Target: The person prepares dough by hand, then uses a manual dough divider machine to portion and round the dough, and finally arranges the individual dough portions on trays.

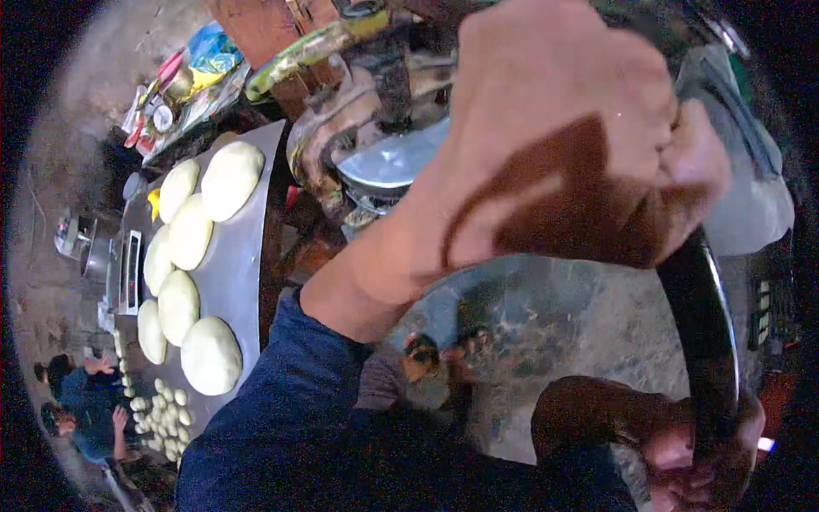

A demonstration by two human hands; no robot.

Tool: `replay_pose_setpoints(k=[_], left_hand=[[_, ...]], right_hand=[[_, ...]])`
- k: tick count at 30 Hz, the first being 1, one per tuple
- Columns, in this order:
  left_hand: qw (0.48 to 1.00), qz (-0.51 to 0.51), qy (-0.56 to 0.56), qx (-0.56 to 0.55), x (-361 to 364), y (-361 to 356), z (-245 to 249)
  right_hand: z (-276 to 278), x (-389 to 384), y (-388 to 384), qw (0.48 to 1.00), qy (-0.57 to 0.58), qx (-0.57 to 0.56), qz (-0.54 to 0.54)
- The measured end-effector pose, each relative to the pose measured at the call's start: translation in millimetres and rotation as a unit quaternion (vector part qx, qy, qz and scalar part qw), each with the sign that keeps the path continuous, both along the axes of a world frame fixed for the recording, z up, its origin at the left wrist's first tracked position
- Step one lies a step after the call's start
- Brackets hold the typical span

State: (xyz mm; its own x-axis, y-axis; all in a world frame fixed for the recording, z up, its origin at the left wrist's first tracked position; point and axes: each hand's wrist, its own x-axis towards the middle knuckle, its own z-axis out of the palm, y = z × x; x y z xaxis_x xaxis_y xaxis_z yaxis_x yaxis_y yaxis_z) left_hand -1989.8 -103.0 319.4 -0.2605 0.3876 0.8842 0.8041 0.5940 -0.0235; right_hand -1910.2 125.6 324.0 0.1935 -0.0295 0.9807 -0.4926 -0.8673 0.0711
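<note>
My left hand (563, 145) reaches up across the view from a dark blue sleeve. Its fingers are curled at the upper end of a thick, dark curved band (701, 316) with a glossy edge, whose kind I cannot make out. At the lower right, my right hand (682, 444), partly in shadow, closes round the lower part of this band. To the left of my arm, a metal-topped table (243, 282) carries several flat, pale dough rounds (211, 357). Many small dough balls (165, 418) lie at its lower end.
Behind my left wrist sits a shiny metal pan (397, 160) by a brown, worn structure. A whitish translucent sheet (742, 196) hangs at the right. Two people (94, 410) are by the table at the lower left, and other people (418, 367) appear below my wrist.
</note>
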Motion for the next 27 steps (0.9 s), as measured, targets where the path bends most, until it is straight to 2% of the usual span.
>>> replay_pose_setpoints(k=[3,4,5,7,8,9,10,12,13,15,16,17,19,20,21,22,24,25,26,27], left_hand=[[0.995,-0.090,0.015,0.045,-4,2,2],[0.998,-0.015,0.019,0.052,-3,8,9],[0.999,-0.009,0.009,0.052,-5,9,14],[0.999,0.004,-0.011,0.053,-6,10,26],[0.998,-0.024,-0.028,0.050,-7,4,29],[0.998,-0.009,-0.033,0.047,-8,-1,32],[0.997,-0.012,-0.060,0.037,-10,-4,36],[0.995,-0.039,-0.087,0.023,-8,-19,33],[0.992,-0.090,-0.081,0.044,-11,-32,29],[0.975,-0.139,-0.156,0.076,-11,-58,49],[0.982,-0.050,-0.153,0.097,-15,-73,56],[0.978,0.074,-0.172,0.096,-38,-124,35],[0.919,0.318,-0.227,0.050,-78,-224,-5],[0.875,0.448,-0.156,-0.099,-96,-257,-34],[0.834,0.477,-0.264,-0.080,-91,-251,-34],[0.774,0.516,-0.363,-0.049,-85,-251,-30],[0.805,0.490,-0.327,-0.069,-107,-279,-42],[0.818,0.485,-0.308,-0.003,-110,-287,-50],[0.816,0.490,-0.307,-0.004,-116,-300,-62],[0.842,0.474,-0.256,-0.028,-131,-319,-72]], right_hand=[[-15,10,-17,0.995,-0.044,-0.075,-0.057],[-6,11,-15,0.993,-0.073,-0.059,-0.078],[1,11,-15,0.989,-0.095,-0.048,-0.098],[3,9,-17,0.985,-0.127,-0.089,-0.081],[4,9,-15,0.985,-0.133,-0.086,-0.069],[6,9,-14,0.985,-0.140,-0.084,-0.058],[8,18,-14,0.971,-0.214,-0.102,-0.015],[8,30,-13,0.950,-0.283,-0.128,0.006],[8,33,-5,0.939,-0.315,-0.061,-0.123],[23,38,-9,0.884,-0.350,0.062,-0.304],[33,38,-8,0.845,-0.365,0.130,-0.368],[57,35,-7,0.816,-0.347,0.202,-0.416],[99,36,1,0.742,-0.284,0.327,-0.512],[107,37,2,0.731,-0.231,0.336,-0.547],[117,40,0,0.717,-0.178,0.341,-0.581],[145,44,-3,0.591,-0.172,0.512,-0.599],[177,30,-11,0.446,-0.144,0.653,-0.595],[182,34,-14,0.425,-0.098,0.677,-0.593],[175,25,-17,0.437,-0.074,0.667,-0.599],[168,16,-21,0.447,-0.051,0.656,-0.605]])
